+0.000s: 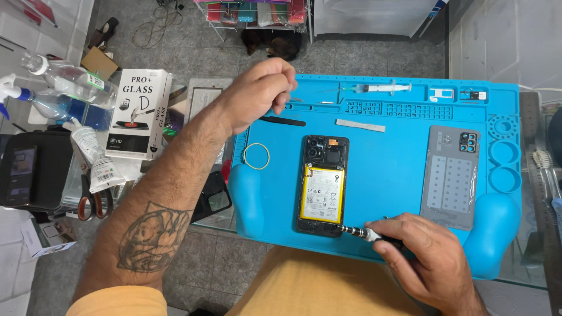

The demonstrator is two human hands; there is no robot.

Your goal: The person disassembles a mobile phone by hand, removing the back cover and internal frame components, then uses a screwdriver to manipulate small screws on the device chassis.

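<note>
An opened black phone (322, 183) with a yellow battery lies face down in the middle of a blue silicone work mat (386, 158). My right hand (424, 260) grips a small screwdriver (358, 232), its tip at the phone's lower right corner. My left hand (260, 90) hovers over the mat's top left corner, fingers curled near a small compartment; whether it pinches something I cannot tell. The phone's grey back cover (451, 175) lies to the right, inner side up.
A yellow rubber band (256, 156), a black spudger (284, 121), a metal strip (360, 124) and a syringe (380, 88) lie on the mat. Left of it are a white box (139, 112), spray bottles (58, 88), a glue tube (93, 155), scissors (93, 202) and a black case (212, 196).
</note>
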